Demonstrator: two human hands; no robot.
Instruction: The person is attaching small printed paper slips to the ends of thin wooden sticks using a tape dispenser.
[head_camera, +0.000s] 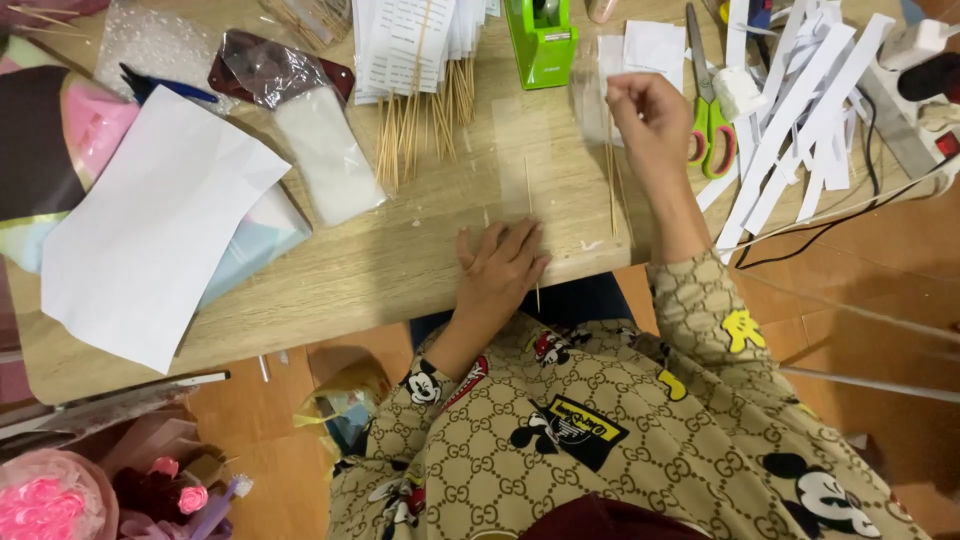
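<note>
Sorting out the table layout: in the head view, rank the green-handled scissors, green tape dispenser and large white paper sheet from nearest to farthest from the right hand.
From the right hand:
1. green-handled scissors, just beside it, toward the paper strips.
2. green tape dispenser, at the table's far edge.
3. large white paper sheet, across the table.

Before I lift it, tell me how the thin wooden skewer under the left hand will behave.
The skewer looks long and very thin, so probably light and slightly bendy, apt to snap if levered. Its round shape suggests it may roll once the left hand lets go. The bare table looks smooth.

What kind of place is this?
Probably a home craft corner for handmade decorations: a wooden table holds a bundle of thin wooden sticks, cut paper strips, green scissors and a green tape dispenser.
</note>
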